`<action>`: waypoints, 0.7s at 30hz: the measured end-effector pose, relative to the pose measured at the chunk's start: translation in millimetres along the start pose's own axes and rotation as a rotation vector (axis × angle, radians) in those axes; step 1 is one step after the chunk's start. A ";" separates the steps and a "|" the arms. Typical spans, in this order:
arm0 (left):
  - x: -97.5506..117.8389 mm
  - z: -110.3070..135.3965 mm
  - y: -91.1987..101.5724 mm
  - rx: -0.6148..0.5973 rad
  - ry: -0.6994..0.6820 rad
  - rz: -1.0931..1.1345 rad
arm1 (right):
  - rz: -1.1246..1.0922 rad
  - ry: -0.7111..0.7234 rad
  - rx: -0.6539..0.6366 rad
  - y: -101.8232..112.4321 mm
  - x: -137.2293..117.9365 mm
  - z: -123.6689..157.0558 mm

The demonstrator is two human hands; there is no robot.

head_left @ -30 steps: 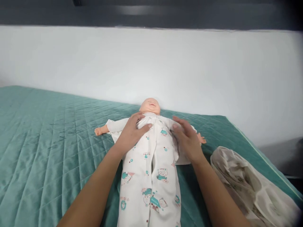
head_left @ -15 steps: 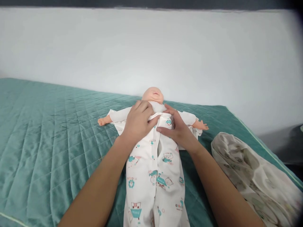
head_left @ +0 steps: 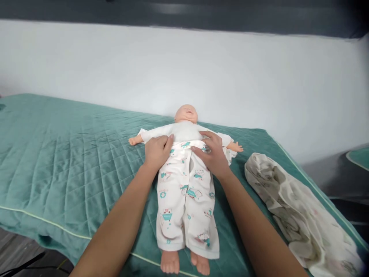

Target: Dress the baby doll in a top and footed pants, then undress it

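A baby doll lies on its back on a teal quilted mattress, arms spread, bare feet toward me. It wears a plain white long-sleeved top and a white printed romper pulled down to its waist. My left hand grips the romper's upper edge on the doll's left side of the picture, fingers curled over the cloth. On the other side my right hand holds the same edge, fingers bent round it.
A crumpled cream printed cloth lies on the mattress to the right. A white wall runs behind the bed. The mattress's front edge with light piping is near me at the left, floor below it.
Both hands have slid from the doll's chest down to its waist, taking the romper's top with them; the white top underneath now shows. The view has pulled back, showing the feet.
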State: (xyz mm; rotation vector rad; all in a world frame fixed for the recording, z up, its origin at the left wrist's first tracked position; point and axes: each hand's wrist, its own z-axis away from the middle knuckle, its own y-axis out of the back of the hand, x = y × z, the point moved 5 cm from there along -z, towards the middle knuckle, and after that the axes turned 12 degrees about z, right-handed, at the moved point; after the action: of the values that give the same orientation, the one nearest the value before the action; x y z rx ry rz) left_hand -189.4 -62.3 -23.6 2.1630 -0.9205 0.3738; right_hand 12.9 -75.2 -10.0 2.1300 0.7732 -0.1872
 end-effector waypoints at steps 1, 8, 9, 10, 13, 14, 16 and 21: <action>-2.6 5.5 2.4 -0.009 0.014 0.000 | 0.010 0.002 0.007 1.2 -0.9 2.1; 3.3 33.6 11.3 -0.055 0.005 -0.108 | 0.125 0.163 0.121 12.1 -18.5 18.9; 4.6 35.0 11.6 -0.048 0.007 -0.141 | 0.127 0.197 0.127 13.8 -22.5 22.9; 5.9 35.9 11.5 -0.042 0.005 -0.170 | 0.127 0.222 0.130 15.7 -26.0 27.2; 9.0 36.7 9.9 -0.033 -0.020 -0.231 | 0.132 0.246 0.126 21.9 -32.8 39.8; 9.7 36.8 9.5 -0.030 -0.030 -0.246 | 0.139 0.244 0.115 23.4 -33.7 43.4; 10.6 37.4 9.4 -0.021 -0.041 -0.268 | 0.150 0.232 0.080 24.8 -33.4 48.5; 10.3 38.9 10.2 -0.006 -0.009 -0.268 | 0.130 0.043 -0.021 21.0 -20.5 49.4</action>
State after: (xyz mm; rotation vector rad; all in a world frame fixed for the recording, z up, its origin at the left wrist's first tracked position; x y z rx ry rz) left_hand -190.3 -100.7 -39.5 2.2473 -0.6240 0.2294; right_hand 15.4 -131.8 -19.4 2.1621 0.6562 -0.0644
